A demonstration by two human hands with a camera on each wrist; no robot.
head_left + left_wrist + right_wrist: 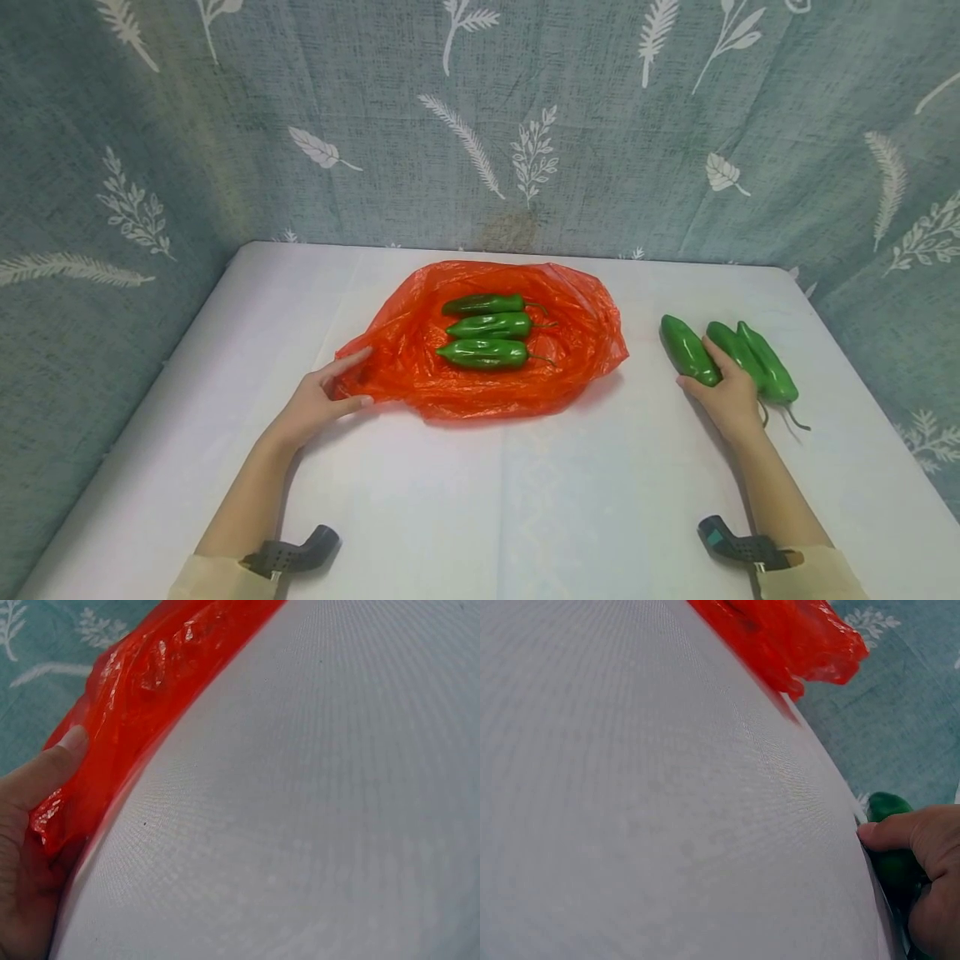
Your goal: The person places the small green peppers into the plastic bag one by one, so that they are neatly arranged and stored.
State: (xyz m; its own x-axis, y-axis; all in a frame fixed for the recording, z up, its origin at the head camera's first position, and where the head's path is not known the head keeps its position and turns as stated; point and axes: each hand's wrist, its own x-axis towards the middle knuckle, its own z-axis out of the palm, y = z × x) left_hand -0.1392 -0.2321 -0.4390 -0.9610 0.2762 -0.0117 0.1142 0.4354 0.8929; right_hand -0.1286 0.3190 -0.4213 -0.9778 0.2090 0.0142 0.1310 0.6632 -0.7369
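A red plastic bag (401, 354) lies spread on the table, with three green chili peppers (483, 353) side by side on it, stems to the right. At the bag's left edge is my left hand (311, 408), thumb and fingers spread apart. In the left wrist view its thumb (73, 742) rests against the red plastic; the other fingers are mostly hidden. On the right, my right hand (729, 402) grips a green chili pepper (682, 343) between thumb and fingers. Two more peppers (772, 367) lie just right of that hand, one partly covered by it.
The white table (465, 500) has its back edge against a grey-green curtain (390, 150) with white leaf prints, which also hangs at both sides. A dark wrist device (296, 554) is strapped to each forearm.
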